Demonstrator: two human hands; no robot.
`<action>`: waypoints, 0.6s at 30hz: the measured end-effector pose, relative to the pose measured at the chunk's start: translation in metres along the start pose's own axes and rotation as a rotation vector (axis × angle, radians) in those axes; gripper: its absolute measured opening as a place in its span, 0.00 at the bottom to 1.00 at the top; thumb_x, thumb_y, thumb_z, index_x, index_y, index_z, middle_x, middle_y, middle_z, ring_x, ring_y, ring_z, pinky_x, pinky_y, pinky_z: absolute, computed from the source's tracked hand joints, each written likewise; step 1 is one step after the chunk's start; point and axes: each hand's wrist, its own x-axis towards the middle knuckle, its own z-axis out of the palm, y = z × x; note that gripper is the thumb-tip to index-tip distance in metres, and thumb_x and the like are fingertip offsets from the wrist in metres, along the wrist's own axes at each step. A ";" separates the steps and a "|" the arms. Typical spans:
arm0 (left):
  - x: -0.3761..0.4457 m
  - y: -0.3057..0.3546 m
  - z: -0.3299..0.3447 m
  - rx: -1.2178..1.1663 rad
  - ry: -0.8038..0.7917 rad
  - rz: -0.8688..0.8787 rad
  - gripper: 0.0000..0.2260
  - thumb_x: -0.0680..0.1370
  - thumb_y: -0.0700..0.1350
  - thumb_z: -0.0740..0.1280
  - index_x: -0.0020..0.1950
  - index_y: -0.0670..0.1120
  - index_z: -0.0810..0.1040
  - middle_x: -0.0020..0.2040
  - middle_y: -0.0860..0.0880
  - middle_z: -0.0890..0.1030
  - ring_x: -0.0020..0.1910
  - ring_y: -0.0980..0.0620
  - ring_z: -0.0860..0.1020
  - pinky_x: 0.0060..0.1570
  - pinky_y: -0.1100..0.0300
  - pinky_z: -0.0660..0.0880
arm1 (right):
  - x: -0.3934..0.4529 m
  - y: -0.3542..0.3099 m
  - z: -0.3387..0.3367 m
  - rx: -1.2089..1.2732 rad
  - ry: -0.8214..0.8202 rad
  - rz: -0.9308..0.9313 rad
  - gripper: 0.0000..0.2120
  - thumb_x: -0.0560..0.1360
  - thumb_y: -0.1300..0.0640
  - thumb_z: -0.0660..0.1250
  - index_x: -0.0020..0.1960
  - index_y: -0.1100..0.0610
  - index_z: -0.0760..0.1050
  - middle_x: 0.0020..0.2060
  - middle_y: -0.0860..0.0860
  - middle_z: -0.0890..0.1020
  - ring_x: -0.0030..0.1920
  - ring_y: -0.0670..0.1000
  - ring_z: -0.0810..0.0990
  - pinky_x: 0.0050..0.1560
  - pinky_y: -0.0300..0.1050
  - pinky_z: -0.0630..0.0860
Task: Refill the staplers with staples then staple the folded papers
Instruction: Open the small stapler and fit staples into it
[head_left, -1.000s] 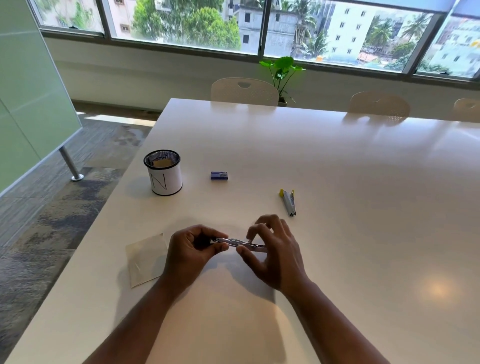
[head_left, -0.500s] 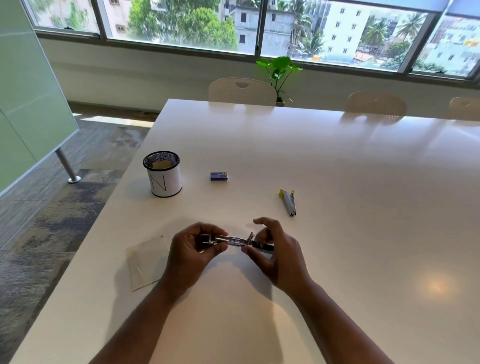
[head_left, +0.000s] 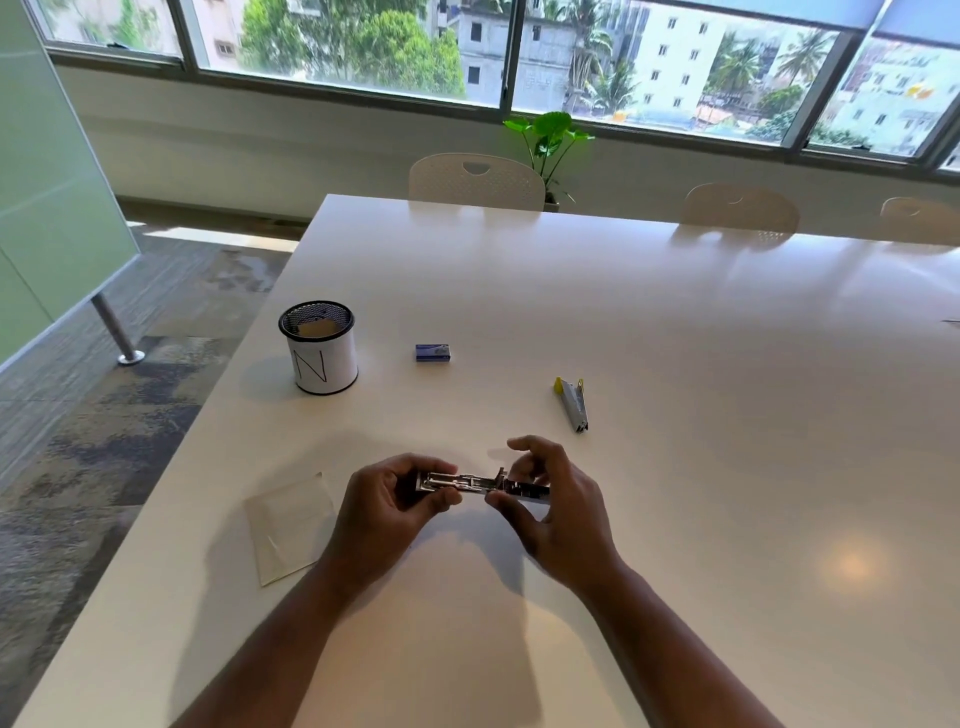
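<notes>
Both hands (head_left: 384, 514) (head_left: 558, 512) gripping stapler (head_left: 480, 483), ends hidden by fingers (head_left: 436, 496)

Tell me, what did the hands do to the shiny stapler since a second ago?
The right hand slid along the stapler toward its right end, baring more of the metal track. The left hand kept gripping the left end. The folded paper, staple box, cup and yellow stapler stayed put.
</notes>
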 end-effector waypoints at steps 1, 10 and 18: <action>0.000 0.000 -0.001 0.006 0.000 0.007 0.14 0.71 0.41 0.79 0.54 0.55 0.86 0.46 0.51 0.88 0.47 0.47 0.87 0.49 0.60 0.82 | 0.000 -0.001 0.000 -0.007 -0.006 -0.011 0.24 0.77 0.37 0.72 0.68 0.42 0.69 0.45 0.39 0.80 0.45 0.43 0.82 0.46 0.44 0.81; -0.001 0.000 -0.001 -0.051 -0.009 0.037 0.11 0.72 0.45 0.78 0.52 0.54 0.85 0.47 0.50 0.88 0.49 0.46 0.87 0.52 0.58 0.83 | 0.001 -0.003 0.001 -0.107 -0.082 -0.061 0.17 0.80 0.40 0.69 0.65 0.46 0.77 0.50 0.41 0.83 0.49 0.43 0.82 0.49 0.49 0.82; 0.001 -0.001 -0.003 -0.054 -0.029 0.086 0.11 0.73 0.39 0.77 0.52 0.52 0.86 0.50 0.49 0.88 0.52 0.46 0.86 0.54 0.58 0.82 | 0.001 0.006 0.005 -0.136 0.010 -0.085 0.13 0.70 0.54 0.83 0.47 0.48 0.79 0.44 0.42 0.82 0.43 0.47 0.81 0.45 0.53 0.78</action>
